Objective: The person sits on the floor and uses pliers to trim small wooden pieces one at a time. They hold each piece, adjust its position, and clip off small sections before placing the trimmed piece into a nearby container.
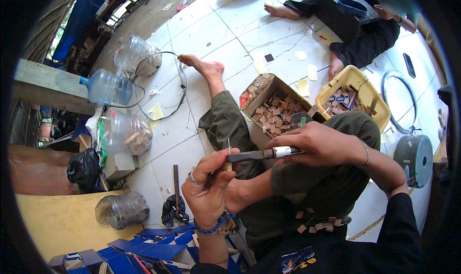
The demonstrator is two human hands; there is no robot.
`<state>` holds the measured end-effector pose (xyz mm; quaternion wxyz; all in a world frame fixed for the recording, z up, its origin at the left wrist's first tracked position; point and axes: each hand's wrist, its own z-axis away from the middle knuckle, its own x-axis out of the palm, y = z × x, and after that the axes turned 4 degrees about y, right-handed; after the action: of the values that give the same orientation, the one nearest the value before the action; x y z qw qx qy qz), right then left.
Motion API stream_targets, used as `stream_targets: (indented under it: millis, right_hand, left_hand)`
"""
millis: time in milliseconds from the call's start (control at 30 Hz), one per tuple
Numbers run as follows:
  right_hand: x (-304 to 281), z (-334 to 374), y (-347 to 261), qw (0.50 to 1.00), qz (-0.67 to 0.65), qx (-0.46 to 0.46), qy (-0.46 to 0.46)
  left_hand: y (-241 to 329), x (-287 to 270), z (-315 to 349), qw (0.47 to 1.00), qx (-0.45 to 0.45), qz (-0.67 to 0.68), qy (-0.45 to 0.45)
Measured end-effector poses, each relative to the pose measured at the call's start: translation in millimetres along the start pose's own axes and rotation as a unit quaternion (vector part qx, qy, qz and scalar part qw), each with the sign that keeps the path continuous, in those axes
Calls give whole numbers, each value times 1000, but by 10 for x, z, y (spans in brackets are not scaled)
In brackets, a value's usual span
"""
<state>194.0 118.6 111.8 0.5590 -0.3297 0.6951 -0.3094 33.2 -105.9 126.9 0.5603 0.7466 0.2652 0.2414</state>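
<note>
I see the white tiled floor [192,144] under everything, with a cardboard box [261,89] of small wooden pieces lying far of my hands. My right hand [319,144] has its grip closed around a knife [261,154], blade pointing left. My left hand [209,187] pinches a small wooden piece [229,165] at the blade's tip, near my lap.

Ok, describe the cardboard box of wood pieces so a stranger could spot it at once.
Start at the white tiled floor and follow the outstretched leg in olive trousers. The cardboard box lies just right of it, above the right hand. Unlike the yellow tub beside it, it is brown, square-cornered and packed with small tan wood pieces.
</note>
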Motion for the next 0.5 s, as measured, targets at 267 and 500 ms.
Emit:
stream_targets:
  millis: [267, 500]
  right_hand:
    - [19, 81, 81, 983, 159, 12, 95]
    - [89, 123, 90, 973, 196, 24, 117]
  left_hand:
    - [118, -46, -13, 987, 78, -142, -24]
    - [232, -23, -49, 967, 97, -235, -21]
